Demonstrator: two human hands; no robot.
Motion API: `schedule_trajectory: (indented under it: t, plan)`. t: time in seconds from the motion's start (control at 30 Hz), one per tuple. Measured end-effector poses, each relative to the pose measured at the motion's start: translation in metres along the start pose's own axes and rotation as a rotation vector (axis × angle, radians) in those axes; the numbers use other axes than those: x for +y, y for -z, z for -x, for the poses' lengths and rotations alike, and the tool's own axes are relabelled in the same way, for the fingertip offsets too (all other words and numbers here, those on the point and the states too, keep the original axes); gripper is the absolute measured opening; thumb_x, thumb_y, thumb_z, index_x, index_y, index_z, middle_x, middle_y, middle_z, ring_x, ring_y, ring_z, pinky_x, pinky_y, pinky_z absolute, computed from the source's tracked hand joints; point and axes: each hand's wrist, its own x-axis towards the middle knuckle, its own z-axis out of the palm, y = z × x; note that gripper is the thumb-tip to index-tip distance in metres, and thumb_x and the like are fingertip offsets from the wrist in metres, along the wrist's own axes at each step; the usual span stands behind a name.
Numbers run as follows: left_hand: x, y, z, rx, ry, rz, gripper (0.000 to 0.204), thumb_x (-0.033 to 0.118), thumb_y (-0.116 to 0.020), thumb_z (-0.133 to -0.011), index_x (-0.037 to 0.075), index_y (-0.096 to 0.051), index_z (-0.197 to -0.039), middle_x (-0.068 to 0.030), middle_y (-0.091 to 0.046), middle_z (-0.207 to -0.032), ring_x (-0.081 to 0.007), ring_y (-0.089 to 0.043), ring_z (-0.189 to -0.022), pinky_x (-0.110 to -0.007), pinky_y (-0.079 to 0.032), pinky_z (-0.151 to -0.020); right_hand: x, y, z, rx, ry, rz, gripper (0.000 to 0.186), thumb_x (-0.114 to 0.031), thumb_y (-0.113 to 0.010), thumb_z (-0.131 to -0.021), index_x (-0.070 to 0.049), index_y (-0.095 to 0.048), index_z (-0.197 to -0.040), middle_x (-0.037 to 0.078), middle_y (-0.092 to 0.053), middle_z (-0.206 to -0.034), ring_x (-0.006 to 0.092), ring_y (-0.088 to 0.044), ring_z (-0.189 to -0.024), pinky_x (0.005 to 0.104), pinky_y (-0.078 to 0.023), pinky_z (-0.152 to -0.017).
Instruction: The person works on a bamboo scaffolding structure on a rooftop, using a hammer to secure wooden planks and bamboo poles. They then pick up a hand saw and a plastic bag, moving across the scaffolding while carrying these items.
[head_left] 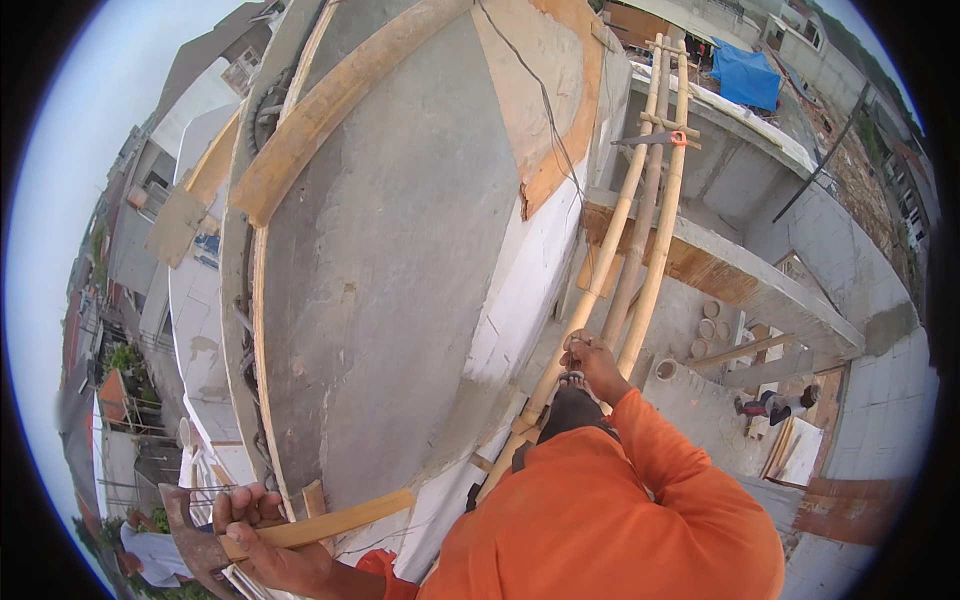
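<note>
My left hand (275, 545), at the lower left, is closed around a hammer close to its head. The hammer's dark metal head (195, 540) sticks out to the left of my fingers, and its flat wooden handle (350, 517) points right over the edge of the grey slab. Thin dark lines near these fingers are too small to name. My right hand (595, 365) is in front of me above the bamboo poles (640, 215), fingers curled together; what they may hold is hidden. Just below it shows part of my foot (571, 379).
A wide grey concrete slab (390, 250) lies left, with a curved wooden board (330, 100) across it. A handsaw (655, 139) rests on the bamboo. Right, far below, are a concrete beam (740, 270), several buckets (708, 328) and another person (780, 403). A cable (550, 110) hangs over the slab's far end.
</note>
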Motion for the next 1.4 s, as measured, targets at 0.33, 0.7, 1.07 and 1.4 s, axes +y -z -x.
schedule_trajectory:
  t: [0.33, 0.7, 1.07, 1.4]
  plan:
    - [-0.003, -0.127, -0.005, 0.304, -0.004, -0.538, 0.04, 0.03, -0.046, -0.092, 0.0, -0.059, -0.114, -0.01, -0.06, -0.114, -0.0229, -0.056, -0.101, -0.035, -0.045, -0.088, -0.058, 0.189, -0.088, 0.44, 0.048, -0.056, 0.015, -0.018, -0.045, -0.088, -0.006, -0.053, -0.086, 0.003, -0.055, -0.079, 0.0135, -0.056, -0.063, 0.0286, -0.044, -0.059]
    - [-0.064, -0.028, -0.038, 0.398, -0.411, -1.197, 0.03, 0.028, -0.051, -0.083, 0.015, -0.064, -0.106, -0.0082, -0.064, -0.101, -0.0295, -0.058, -0.094, -0.05, -0.034, -0.087, -0.115, 0.278, -0.11, 0.58, 0.03, -0.014, 0.014, -0.016, -0.045, -0.086, -0.006, -0.054, -0.086, 0.003, -0.054, -0.078, 0.0126, -0.055, -0.063, 0.0273, -0.041, -0.056]
    - [-0.077, -0.205, 0.015, 0.203, -0.68, -0.885, 0.03, 0.035, -0.059, -0.076, 0.009, -0.069, -0.086, -0.0142, -0.065, -0.077, -0.0364, -0.059, -0.068, -0.05, -0.044, -0.06, -0.168, 0.326, -0.14, 0.632, 0.149, 0.028, 0.017, -0.019, -0.044, -0.087, -0.005, -0.054, -0.086, 0.005, -0.055, -0.072, 0.0139, -0.054, -0.062, 0.028, -0.041, -0.058]
    - [-0.1, -0.389, 0.096, -0.095, -0.404, -0.747, 0.028, 0.034, -0.059, -0.076, 0.008, -0.068, -0.085, -0.0136, -0.064, -0.075, -0.0349, -0.058, -0.066, -0.049, -0.044, -0.058, -0.289, 0.346, -0.279, 0.271, 0.29, 0.311, 0.017, -0.016, -0.041, -0.092, -0.006, -0.051, -0.084, 0.003, -0.055, -0.07, 0.0104, -0.053, -0.066, 0.0255, -0.042, -0.06]
